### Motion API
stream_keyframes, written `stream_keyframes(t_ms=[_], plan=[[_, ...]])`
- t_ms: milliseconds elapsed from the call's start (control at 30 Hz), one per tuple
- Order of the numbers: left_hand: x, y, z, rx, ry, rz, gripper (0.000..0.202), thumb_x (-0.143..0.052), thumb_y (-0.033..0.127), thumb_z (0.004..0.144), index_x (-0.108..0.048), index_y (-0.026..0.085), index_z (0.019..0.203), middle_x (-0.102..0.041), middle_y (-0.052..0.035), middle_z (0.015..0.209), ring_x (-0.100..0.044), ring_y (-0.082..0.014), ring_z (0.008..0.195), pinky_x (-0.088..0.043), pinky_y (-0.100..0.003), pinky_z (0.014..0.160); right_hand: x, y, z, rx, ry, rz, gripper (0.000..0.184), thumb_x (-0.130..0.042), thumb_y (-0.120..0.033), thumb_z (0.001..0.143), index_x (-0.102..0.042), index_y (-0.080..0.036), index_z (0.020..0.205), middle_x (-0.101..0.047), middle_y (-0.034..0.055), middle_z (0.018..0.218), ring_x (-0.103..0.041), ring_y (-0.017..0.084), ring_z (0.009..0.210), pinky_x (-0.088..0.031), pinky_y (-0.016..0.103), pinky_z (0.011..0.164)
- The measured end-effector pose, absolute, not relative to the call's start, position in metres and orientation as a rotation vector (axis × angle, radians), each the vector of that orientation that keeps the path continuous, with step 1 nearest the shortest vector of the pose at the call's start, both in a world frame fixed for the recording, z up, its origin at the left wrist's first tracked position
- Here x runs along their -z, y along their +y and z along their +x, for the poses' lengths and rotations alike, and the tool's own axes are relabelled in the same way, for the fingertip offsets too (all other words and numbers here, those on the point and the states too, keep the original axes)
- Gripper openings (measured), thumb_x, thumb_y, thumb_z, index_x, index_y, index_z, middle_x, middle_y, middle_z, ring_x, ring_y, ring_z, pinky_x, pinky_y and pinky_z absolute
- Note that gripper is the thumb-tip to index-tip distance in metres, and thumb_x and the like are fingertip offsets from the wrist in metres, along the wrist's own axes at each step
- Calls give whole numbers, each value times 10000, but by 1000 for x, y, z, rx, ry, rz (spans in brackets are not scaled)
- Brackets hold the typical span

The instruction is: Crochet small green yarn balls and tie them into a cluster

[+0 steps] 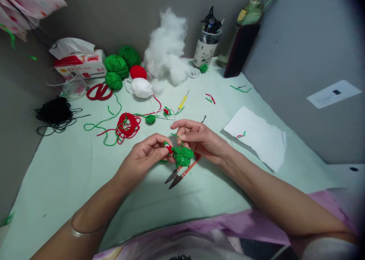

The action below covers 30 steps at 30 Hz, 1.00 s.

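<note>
My left hand (149,151) pinches a small crocheted piece (169,148) in red, white and green between thumb and fingers. A green crocheted piece (183,156) with rounded lobes hangs beside it, between my two hands. My right hand (199,138) is closed, thumb against fingers, on a strand of green yarn (180,141) just above the green piece. Below lie thread snips (182,174) with orange handles and dark blades, partly hidden by the green piece and my right hand.
Green yarn balls (116,66), a white yarn ball (142,87), red scissors (99,92) and a tissue box (81,64) stand at the back left. White stuffing (168,47) rises behind. A yellow-handled crochet hook (183,101) lies mid-table; torn paper (256,136) lies right.
</note>
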State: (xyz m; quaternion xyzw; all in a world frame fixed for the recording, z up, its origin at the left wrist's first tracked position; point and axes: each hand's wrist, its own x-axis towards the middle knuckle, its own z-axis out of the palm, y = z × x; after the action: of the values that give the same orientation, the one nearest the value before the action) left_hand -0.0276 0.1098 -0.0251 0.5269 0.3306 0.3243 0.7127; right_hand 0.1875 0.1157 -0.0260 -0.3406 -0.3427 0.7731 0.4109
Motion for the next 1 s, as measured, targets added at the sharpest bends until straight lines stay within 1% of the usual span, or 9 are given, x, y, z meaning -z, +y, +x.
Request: stream_keyframes(t_ms=[100,233,333,400,500,600,700,833,1000], plan=[[27,109,-28,-712,723,1155,125,-688,328,945,-706,214,995,-689,8,887,-689,-123,809,-540,-230,783,23,112,184,-1955,-873,-850,279,-792,-178,757,-736,-182,1031,-688,-28,728,-617,96,615,-515,199,580],[29,108,-28,-705,750,1125,161,-695,358,936,-697,200,969,-686,-8,864,-668,-149,832,-529,-262,808,21,109,180,-1937,-946,-869,272,-787,-202,786,-722,-184,1050,-671,-37,739,-601,87,588,-492,205,557],[28,108,-29,-732,769,1089,158,-705,355,926,-699,202,962,-678,-5,875,-650,-143,813,-510,-259,796,22,109,181,-1814,-1069,-938,213,-751,-250,844,-706,-182,1041,-705,-11,820,-649,107,686,-524,232,643],[27,109,-29,-751,779,1072,149,-703,349,925,-695,204,958,-669,-1,859,-632,-141,800,-494,-257,790,21,109,182,-1619,-1187,-1047,160,-708,-261,886,-700,-176,1021,-715,7,859,-656,116,738,-523,240,673],[25,110,-29,-784,811,1078,128,-695,334,928,-696,210,961,-654,7,841,-598,-136,803,-467,-250,796,17,107,182,-1147,-1405,-1159,76,-677,-227,917,-706,-176,966,-695,11,846,-624,111,730,-499,240,665],[27,110,-28,-779,852,1089,142,-693,335,929,-707,208,989,-666,-6,939,-589,-148,892,-449,-257,859,16,102,180,-753,-1676,-1025,38,-681,-199,934,-716,-191,944,-685,25,853,-627,130,777,-516,266,724],[31,109,-26,-752,846,1084,152,-676,348,939,-693,206,991,-654,-10,969,-579,-165,962,-436,-275,899,21,97,176,-586,-1922,-876,99,-626,-195,977,-704,-185,1037,-696,64,918,-653,151,840,-536,281,764],[34,107,-24,-697,862,1095,163,-635,357,958,-632,197,928,-591,13,849,-529,-144,826,-426,-268,784,25,95,175,-464,-2078,-908,121,-562,-191,1010,-678,-158,1030,-687,59,878,-636,133,766,-504,245,689],[35,107,-22,-651,887,1127,180,-619,342,955,-584,184,879,-550,24,780,-488,-134,747,-395,-265,712,20,94,175,-602,-2101,-992,122,-563,-131,961,-665,-163,901,-649,28,844,-606,114,711,-469,227,654]])
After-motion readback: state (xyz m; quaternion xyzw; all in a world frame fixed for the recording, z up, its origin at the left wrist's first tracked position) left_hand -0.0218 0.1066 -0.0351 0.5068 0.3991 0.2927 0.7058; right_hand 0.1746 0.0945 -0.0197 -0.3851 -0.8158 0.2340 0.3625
